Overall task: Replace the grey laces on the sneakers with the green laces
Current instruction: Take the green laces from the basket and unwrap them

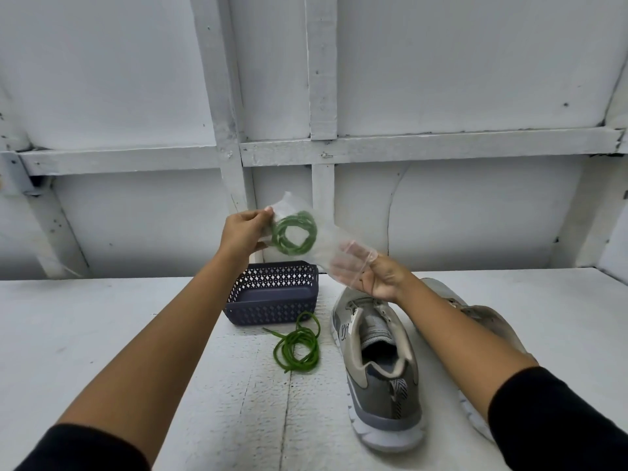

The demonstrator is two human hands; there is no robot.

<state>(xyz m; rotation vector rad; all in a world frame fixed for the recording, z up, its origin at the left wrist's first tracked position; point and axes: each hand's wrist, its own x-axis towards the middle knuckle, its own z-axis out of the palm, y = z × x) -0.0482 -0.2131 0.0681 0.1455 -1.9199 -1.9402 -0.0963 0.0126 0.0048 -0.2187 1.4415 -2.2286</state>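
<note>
1. We see a person's two bare forearms in black sleeves reaching out over a white desk (102, 334), with a white panelled wall (441, 79) behind it.
2. Both grips hold a clear plastic bag (326, 248) in the air above the far edge of the desk, about at its middle.
3. The left grip (243, 234) pinches the bag's left end between thumb and fingers.
4. The right grip (377, 277) pinches the bag's right end. Its thumb lies on the edge with the thin red strip, and its fingers show through the plastic.
5. Inside the bag, close to the left grip, sits a coiled green lace (294, 232), wound into a neat ring.
6. A second, loose green lace (299, 345) lies on the desk in slack loops near the middle, just in front of a basket and just left of a sneaker.
7. The dark blue basket (272, 314), with latticed walls, stands near the far edge of the desk, below the bag.
8. A grey and beige sneaker (377, 368) with a white sole rests right of the middle, toe towards the far edge, heel towards the near edge and its opening facing up.
9. The other sneaker (489, 321) lies further right, mostly hidden behind the right forearm, so we cannot tell how it rests.
</note>
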